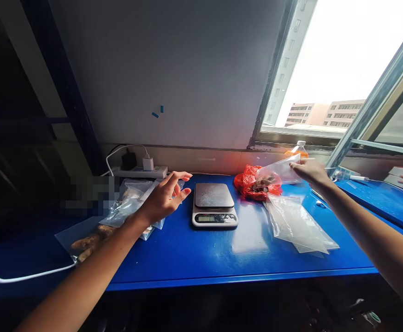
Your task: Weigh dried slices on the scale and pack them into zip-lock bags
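The clear plastic bag (283, 171) is at the far right of the blue table (187, 265), its top corner pinched between the thumb and fingers of the right hand (309, 169). From that grip it stretches left and slightly nearer, its long axis running roughly across the scene, so that its lower end overlaps the crumpled red bag (242, 182). The right hand is plainly the nearer one; the left hand (167, 196) hangs well apart, beyond the kitchen scale (214, 196), thumb and fingers parted with nothing between them. The red bag gapes around some brown pieces (261, 185); whether any of these sit inside the clear bag, I cannot tell. On the near side of the red bag, flat transparent bags (300, 228) lie fanned out in a stack. At the left, partly behind the left forearm, a filled bag (85, 243) holds lumpy brown pieces, with other clear bags (121, 203) heaped just beyond it.
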`<state>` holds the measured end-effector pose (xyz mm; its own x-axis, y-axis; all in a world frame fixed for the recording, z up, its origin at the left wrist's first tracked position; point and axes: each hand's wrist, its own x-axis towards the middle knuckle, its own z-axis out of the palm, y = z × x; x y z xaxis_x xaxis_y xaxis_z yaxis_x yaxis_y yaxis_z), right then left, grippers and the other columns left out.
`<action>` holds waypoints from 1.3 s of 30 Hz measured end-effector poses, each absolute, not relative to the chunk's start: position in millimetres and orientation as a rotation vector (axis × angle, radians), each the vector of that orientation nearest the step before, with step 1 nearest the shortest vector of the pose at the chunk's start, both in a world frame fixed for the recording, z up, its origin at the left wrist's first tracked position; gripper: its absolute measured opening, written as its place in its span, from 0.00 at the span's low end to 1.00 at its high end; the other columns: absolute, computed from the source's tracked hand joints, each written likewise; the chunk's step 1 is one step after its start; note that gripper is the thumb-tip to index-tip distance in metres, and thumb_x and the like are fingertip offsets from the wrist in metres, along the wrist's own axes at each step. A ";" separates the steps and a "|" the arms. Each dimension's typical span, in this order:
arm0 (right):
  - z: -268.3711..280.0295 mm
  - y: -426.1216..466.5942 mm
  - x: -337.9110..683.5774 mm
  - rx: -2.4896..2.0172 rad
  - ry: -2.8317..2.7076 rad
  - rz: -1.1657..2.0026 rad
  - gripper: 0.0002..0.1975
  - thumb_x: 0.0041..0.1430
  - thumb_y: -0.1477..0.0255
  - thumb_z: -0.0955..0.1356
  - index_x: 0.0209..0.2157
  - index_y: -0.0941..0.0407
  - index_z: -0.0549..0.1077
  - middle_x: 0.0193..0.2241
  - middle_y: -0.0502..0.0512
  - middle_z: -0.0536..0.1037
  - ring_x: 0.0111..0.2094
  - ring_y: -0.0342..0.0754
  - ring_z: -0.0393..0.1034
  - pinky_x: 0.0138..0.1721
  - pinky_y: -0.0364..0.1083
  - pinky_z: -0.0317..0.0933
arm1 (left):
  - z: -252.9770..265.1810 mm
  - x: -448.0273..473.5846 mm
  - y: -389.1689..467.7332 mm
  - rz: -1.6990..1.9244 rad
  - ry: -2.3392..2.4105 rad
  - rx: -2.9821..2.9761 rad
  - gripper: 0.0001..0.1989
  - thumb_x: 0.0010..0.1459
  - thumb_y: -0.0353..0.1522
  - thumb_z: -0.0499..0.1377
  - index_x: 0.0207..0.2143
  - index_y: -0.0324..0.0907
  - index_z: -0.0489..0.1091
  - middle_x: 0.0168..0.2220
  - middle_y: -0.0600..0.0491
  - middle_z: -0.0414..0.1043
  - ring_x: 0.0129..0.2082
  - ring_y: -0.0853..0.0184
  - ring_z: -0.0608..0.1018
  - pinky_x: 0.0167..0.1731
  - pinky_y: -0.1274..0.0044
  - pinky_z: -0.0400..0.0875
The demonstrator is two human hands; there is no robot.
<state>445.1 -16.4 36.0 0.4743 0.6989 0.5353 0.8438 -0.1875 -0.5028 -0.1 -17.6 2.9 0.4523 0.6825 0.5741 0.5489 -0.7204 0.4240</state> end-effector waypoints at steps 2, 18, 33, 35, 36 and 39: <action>53.0 -7.5 447.8 -2.051 -1.240 -0.267 0.12 0.51 0.67 0.67 0.22 0.61 0.74 0.21 0.64 0.74 0.25 0.47 0.64 0.27 0.48 0.51 | 1.7 -2.5 -14.9 1.057 1.102 2.550 0.17 0.62 0.40 0.54 0.52 0.48 0.63 0.47 0.52 0.71 0.30 0.70 0.74 0.31 0.75 0.71; 84.6 -10.3 414.7 -2.302 -1.356 -0.449 0.17 0.56 0.62 0.63 0.41 0.53 0.77 0.40 0.62 0.79 0.41 0.56 0.72 0.32 0.47 0.57 | -4.9 -1.4 -4.6 1.369 1.087 2.483 0.04 0.63 0.30 0.45 0.41 0.45 0.51 0.33 0.56 0.61 0.22 0.73 0.66 0.23 0.78 0.64; 76.8 -65.7 337.1 -1.424 -1.215 -0.293 0.11 0.59 0.64 0.62 0.35 0.56 0.71 0.19 0.50 0.66 0.19 0.42 0.57 0.25 0.45 0.51 | -2.2 4.0 -11.8 1.212 1.012 2.329 0.06 0.63 0.36 0.48 0.40 0.43 0.58 0.33 0.55 0.65 0.27 0.70 0.69 0.31 0.74 0.69; 61.3 -73.0 298.8 -1.059 -1.305 0.130 0.10 0.59 0.62 0.63 0.35 0.55 0.67 0.18 0.46 0.64 0.17 0.41 0.56 0.21 0.43 0.51 | -2.1 8.4 -14.9 1.096 0.935 2.141 0.15 0.64 0.41 0.49 0.46 0.42 0.61 0.36 0.52 0.68 0.30 0.69 0.72 0.34 0.73 0.71; 51.3 -74.0 280.5 -0.948 -1.346 0.294 0.10 0.59 0.61 0.64 0.35 0.54 0.66 0.17 0.45 0.62 0.17 0.41 0.56 0.20 0.42 0.51 | -2.9 10.9 -15.5 1.054 0.887 2.022 0.19 0.63 0.44 0.48 0.48 0.41 0.62 0.38 0.50 0.70 0.32 0.68 0.73 0.35 0.73 0.71; 18.1 -69.6 241.3 -0.769 -1.400 0.601 0.11 0.61 0.59 0.63 0.37 0.52 0.66 0.17 0.45 0.64 0.18 0.41 0.58 0.20 0.42 0.53 | -6.9 16.1 -12.4 1.054 0.803 1.671 0.23 0.62 0.49 0.47 0.44 0.39 0.66 0.38 0.46 0.72 0.33 0.66 0.75 0.34 0.73 0.72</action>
<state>241.3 -69.6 18.1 0.0949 0.7684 0.6329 0.0706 0.6290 -0.7742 16.1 -12.4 -6.9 0.4083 0.8705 0.2748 0.0339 -0.3153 0.9484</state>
